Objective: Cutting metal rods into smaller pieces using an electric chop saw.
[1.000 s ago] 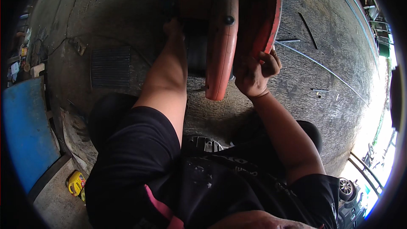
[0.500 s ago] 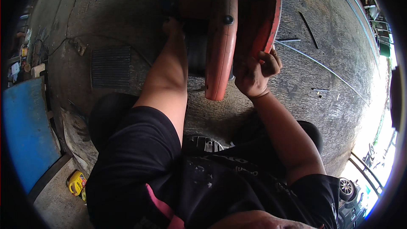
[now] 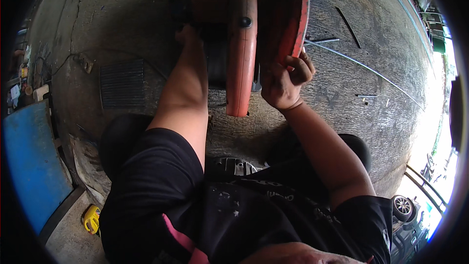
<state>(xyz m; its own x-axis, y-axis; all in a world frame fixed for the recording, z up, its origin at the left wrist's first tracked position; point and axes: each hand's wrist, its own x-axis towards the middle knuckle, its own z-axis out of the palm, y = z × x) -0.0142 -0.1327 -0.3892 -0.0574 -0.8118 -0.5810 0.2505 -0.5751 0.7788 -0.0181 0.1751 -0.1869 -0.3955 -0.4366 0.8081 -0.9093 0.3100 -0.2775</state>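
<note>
A cut-off saw with a long orange-red handle (image 3: pixel 242 63) stands in front of me. Its red, curved blade guard (image 3: pixel 299 24) is on the right of the handle. My right hand (image 3: pixel 288 83) is closed at the guard's lower edge, its fingers bent inward; whatever they grip is hidden. On the saw's left side, my left hand (image 3: pixel 188 35) reaches into deep shadow by the dark base. Its fingers are too dark to make out. The blade and most of the base are hidden by the handle and guard.
Right of the saw lie a long thin metal rod (image 3: pixel 366 69), a dark strip (image 3: pixel 348 27) and short offcuts (image 3: pixel 366 96). A row of dark bars (image 3: pixel 122 83) lies at left, near a cable (image 3: pixel 66 60). A blue panel (image 3: pixel 34 166) and yellow container (image 3: pixel 91 219) are at lower left.
The saw and both hands sit slightly farther left in the picture, as the whole view has shifted. The hands keep nearly the same places against the saw.
</note>
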